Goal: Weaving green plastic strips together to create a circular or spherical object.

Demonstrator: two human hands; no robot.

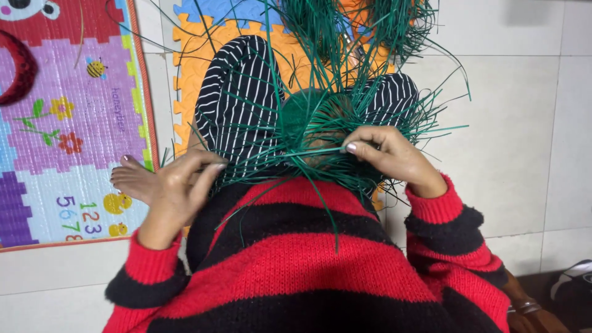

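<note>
right hand (pixel 388 154): closed, one green strand (pixel 308 150) pinched at fingertips | left hand (pixel 179 185): fingers loosely curled, strand ends touched, nothing gripped | green woven piece (pixel 311 117): held on lap over striped trousers (pixel 237 98), strands fanned out | foam mat (pixel 191 74) on floor beneath

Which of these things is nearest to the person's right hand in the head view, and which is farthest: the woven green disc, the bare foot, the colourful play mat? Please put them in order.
From the right hand:
1. Woven green disc, just left of the hand, on the lap; its strands reach the fingers.
2. Bare foot, further left, past the left hand.
3. Colourful play mat, at the far left on the floor.
</note>
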